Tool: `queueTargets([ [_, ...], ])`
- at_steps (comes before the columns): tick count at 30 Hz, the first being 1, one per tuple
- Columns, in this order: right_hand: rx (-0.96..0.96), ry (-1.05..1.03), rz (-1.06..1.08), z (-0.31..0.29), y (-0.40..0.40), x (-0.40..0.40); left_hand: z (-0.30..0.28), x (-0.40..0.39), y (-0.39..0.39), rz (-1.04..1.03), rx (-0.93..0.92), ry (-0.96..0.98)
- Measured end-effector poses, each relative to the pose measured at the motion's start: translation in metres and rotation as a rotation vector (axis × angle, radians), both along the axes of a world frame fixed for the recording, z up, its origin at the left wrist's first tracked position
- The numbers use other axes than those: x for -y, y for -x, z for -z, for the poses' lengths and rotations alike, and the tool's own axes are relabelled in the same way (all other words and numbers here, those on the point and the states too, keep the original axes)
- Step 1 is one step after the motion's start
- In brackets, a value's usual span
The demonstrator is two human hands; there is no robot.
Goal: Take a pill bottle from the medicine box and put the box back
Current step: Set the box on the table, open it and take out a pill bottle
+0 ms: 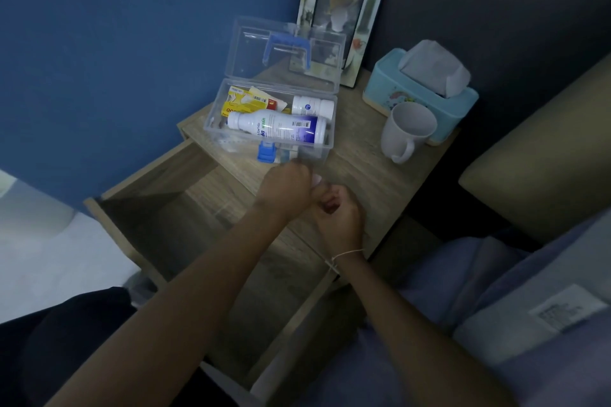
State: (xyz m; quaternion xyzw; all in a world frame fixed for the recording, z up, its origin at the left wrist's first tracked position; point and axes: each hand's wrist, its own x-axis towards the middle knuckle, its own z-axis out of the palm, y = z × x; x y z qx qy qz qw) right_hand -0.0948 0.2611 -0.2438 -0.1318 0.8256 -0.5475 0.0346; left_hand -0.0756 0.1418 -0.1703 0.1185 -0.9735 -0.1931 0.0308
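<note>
A clear plastic medicine box (216, 109) stands on the bedside table with its lid (330, 53) raised and a blue handle (287, 43) on the lid. Inside lie a large white bottle (277, 127), a smaller white pill bottle (312, 106) behind it, and yellow packets (243, 102). A blue latch (266, 153) hangs at the box's front. My left hand (286, 188) is blurred just in front of the box, fingers curled. Touching it on the right is my right hand (337, 211), fingers curled with nothing visible in them.
Below the tabletop (363, 168) the drawer (139, 195) stands pulled open under my forearms. A white mug (405, 132) and a blue tissue box (420, 92) stand right of the medicine box, a picture frame (370, 3) behind it. The bed (529, 155) lies at the right.
</note>
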Motion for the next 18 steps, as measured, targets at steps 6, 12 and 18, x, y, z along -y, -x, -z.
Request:
queueTargets([
  [6, -0.018, 0.081, 0.011, -0.002, -0.002, 0.001, -0.004, 0.011, 0.001, -0.116, -0.133, -0.234],
  [12, -0.018, 0.101, 0.058, -0.008, -0.004, 0.001, 0.002, 0.014, -0.023, -0.175, -0.161, -0.507],
  [18, -0.079, -0.123, 0.180, -0.018, -0.003, -0.025, 0.007, 0.015, -0.036, -0.156, -0.133, -0.600],
])
